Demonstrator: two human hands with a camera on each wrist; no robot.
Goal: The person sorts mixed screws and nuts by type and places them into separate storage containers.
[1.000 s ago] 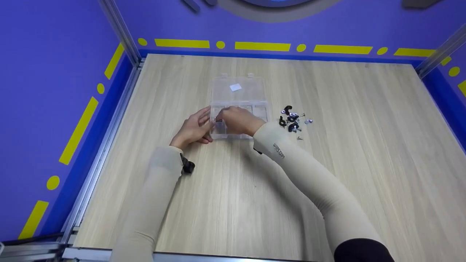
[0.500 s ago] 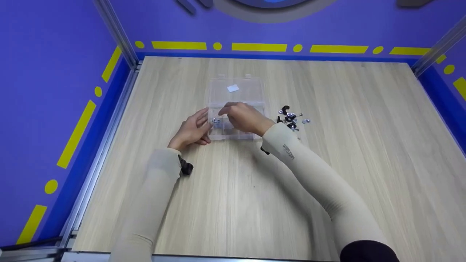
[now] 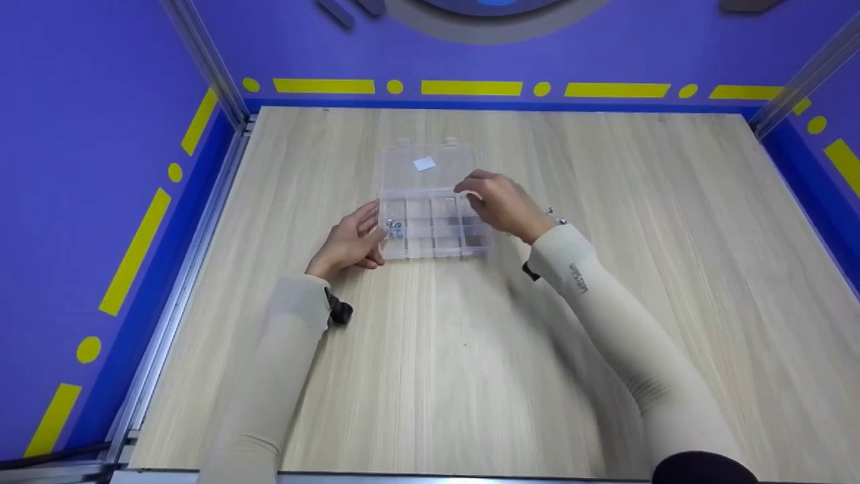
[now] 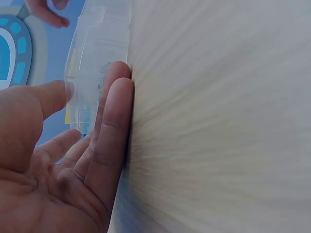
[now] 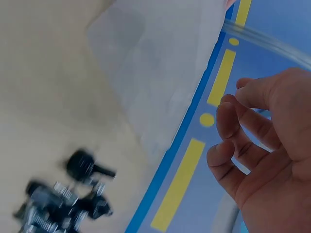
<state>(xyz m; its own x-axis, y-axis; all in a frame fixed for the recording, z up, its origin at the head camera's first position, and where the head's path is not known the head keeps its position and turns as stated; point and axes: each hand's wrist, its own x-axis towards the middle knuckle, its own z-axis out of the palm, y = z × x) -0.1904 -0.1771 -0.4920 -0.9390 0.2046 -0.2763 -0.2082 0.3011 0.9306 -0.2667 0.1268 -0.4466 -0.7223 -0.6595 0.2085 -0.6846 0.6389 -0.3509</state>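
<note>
Resting left hand (image 3: 346,243) against left side of one clear, rectangular plastic compartment box (image 3: 420,253), lying flat and open on one pale wood-grain table (image 3: 430,390), far half, a bit left of centre. Fanning left fingers along the outer side, with thumb touching the rim.

Counting eight compartments, two rows of four; one clear lid (image 3: 443,176) folded back to the far side, with two latch tabs (image 3: 451,141) on its far edge and one white label (image 3: 424,164). Showing several tiny silver parts (image 3: 395,228) in the leftmost column; not making out exact count, or far versus near row.

Holding right hand (image 3: 505,205) over right end of the box, covering part of the rightmost column in head view. Bending right fingers loosely, with thumb close to index; can't tell contact between those tips.

Wearing two cream fabric sleeves (image 3: 259,390), two black wrist devices (image 3: 341,311), one black band (image 3: 702,467) on right arm.

Spotting two small silver metal parts (image 3: 562,221) right of the box, just past the right cuff. Catching one blurred cluster of black and silver parts (image 5: 60,206) in right wrist view; not getting a count.

Counting four yellow bars (image 3: 471,88) and four yellow dots (image 3: 395,87) on one blue far wall (image 3: 504,57).
</note>
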